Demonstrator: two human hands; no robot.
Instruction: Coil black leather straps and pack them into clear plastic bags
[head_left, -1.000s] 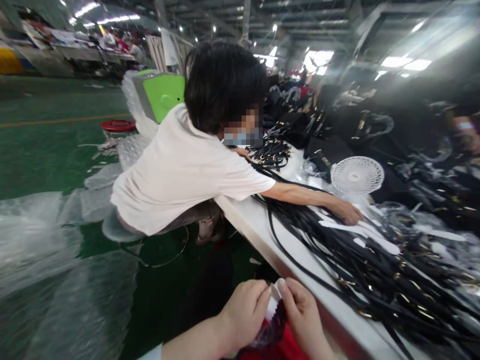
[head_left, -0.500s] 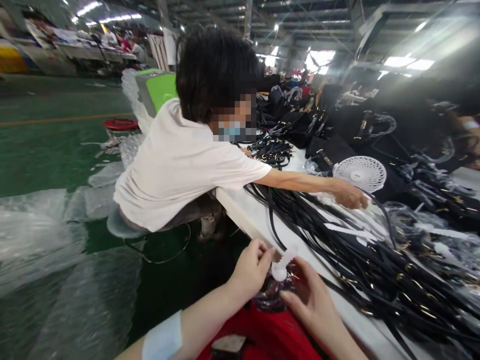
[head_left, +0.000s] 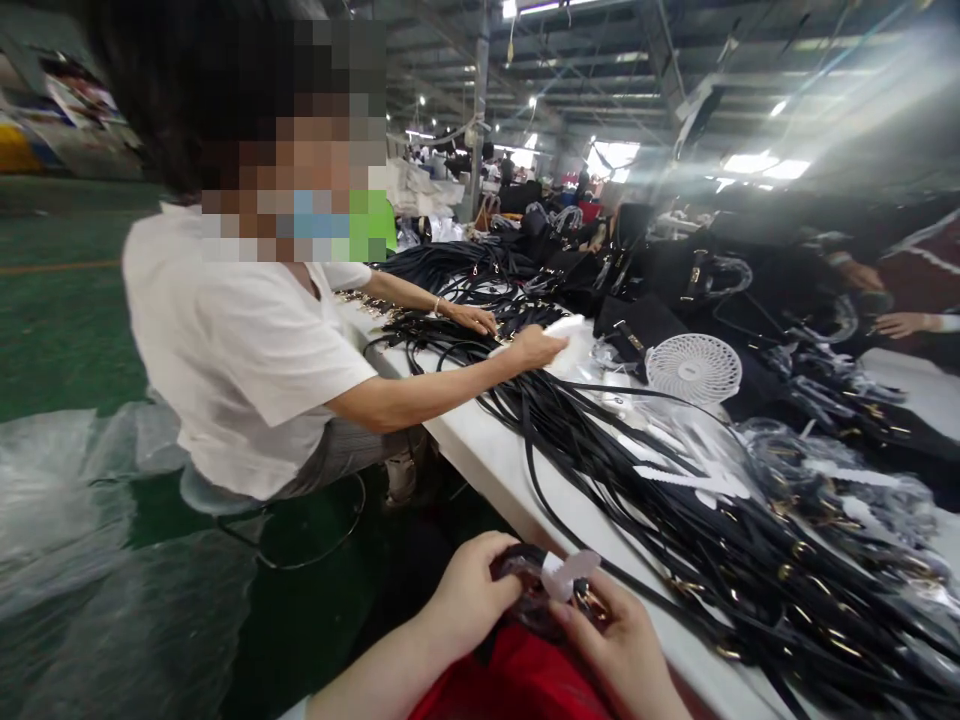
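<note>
A coiled black strap (head_left: 529, 590), seemingly in clear plastic and showing gold metal at its right end, is held low over my red-covered lap. My left hand (head_left: 469, 590) grips its left side, with the thumb on the near face. Around the right end, my right hand (head_left: 626, 640) has its fingers behind and its thumb in front. A white toothed strip (head_left: 566, 572) wraps the coil, with its rounded tab pointing right between my hands. Long black straps (head_left: 600, 470) with gold fittings lie in a heap on the white table beside my right hand.
A co-worker in a white shirt (head_left: 255, 370) sits at the left, both hands over the straps and one holding something white. A white fan (head_left: 694, 368), loose white strips (head_left: 690, 480) and black bags stand beyond. Another person's hands show far right. Plastic sheeting covers floor at left.
The white strip's tab has swung down to the right, and both my hands have closed on the coil. The co-worker has leaned back, drawing the outstretched arm in with something white.
</note>
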